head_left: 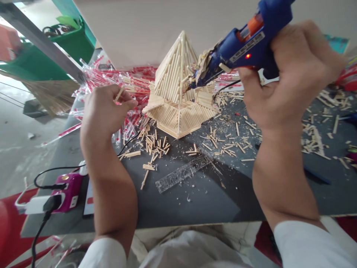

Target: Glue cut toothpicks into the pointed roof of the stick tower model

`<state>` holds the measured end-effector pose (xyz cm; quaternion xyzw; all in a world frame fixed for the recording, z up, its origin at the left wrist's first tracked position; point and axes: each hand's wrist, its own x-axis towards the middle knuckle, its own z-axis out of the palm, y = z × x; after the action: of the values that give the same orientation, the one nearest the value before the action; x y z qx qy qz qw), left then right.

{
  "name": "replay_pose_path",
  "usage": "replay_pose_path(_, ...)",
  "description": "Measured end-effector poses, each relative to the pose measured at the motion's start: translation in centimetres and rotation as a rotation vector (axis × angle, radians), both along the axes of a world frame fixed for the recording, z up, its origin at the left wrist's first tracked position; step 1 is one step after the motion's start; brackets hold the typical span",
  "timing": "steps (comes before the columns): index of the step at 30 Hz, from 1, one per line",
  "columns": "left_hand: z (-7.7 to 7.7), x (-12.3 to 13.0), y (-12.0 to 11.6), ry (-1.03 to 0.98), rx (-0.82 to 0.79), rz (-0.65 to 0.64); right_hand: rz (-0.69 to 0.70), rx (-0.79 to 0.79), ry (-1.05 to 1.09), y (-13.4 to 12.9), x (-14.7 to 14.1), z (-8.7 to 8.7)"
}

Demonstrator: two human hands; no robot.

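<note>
My right hand point(292, 74) is wrapped round a blue hot glue gun point(248, 41) with a lit red light and an orange part. Its nozzle, crusted with glue and wood bits, points down-left at the side of a model pagoda roof point(174, 74) built from thin wooden sticks. Whether the tip touches the sticks I cannot tell. My left hand point(107, 108), left of the model, pinches a short wooden stick point(119, 93) between its fingers. Below the pointed roof, a wider tier of sticks point(178, 117) flares out over the table.
Cut stick pieces point(156, 145) and scraps litter the dark table point(189, 212). A clear ruler point(184, 173) lies in front of the model. Red-and-clear plastic wrappers point(131, 82) heap behind my left hand. A purple power adapter point(68, 191) with cords sits at the left edge, beside a phone point(88, 199).
</note>
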<state>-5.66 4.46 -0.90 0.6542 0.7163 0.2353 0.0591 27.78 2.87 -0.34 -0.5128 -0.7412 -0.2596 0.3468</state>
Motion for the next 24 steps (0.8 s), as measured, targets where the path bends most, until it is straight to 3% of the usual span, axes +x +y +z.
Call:
replay_pose_path(13,0.8,0.9,-0.8,-0.023,-0.051,-0.033,0.012,0.057,0.036,0.0,-0.3,-0.1)
replay_pose_path(24,1.2,1.6,-1.1,-0.131,0.006,-0.154,-0.097,0.032,0.138,0.1,-0.5,0.0)
